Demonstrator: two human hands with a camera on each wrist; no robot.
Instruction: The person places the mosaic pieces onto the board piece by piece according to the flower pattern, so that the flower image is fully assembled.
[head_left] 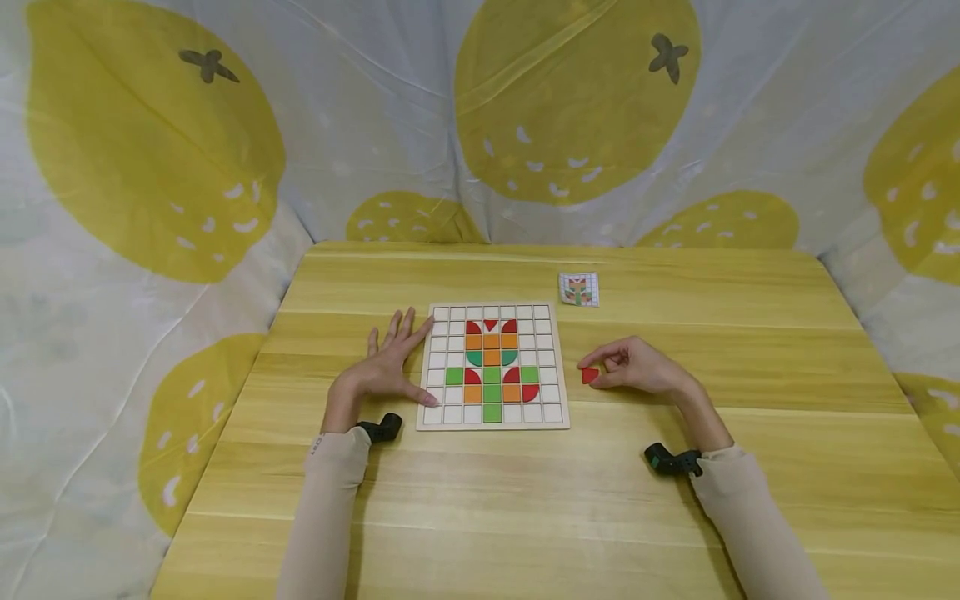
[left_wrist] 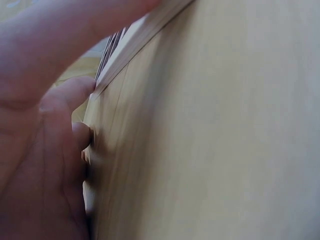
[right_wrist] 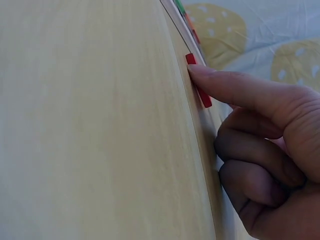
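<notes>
A square wooden grid board lies on the table, with red, orange, green and teal tiles forming a flower-like pattern in its cells. Along its left edge my left hand is spread, thumb and index finger touching the rim; in the left wrist view the thumb lies over the board's side. Right of the board, my right hand pinches a small red tile between thumb and index finger. The right wrist view shows this tile edge-on, close to the tabletop, the other fingers curled in. Its full outline is partly covered.
A small printed card with a similar flower pattern lies behind the board to the right. The wooden table meets a lemon-print cloth at its back and sides. Black wrist cameras sit at both cuffs.
</notes>
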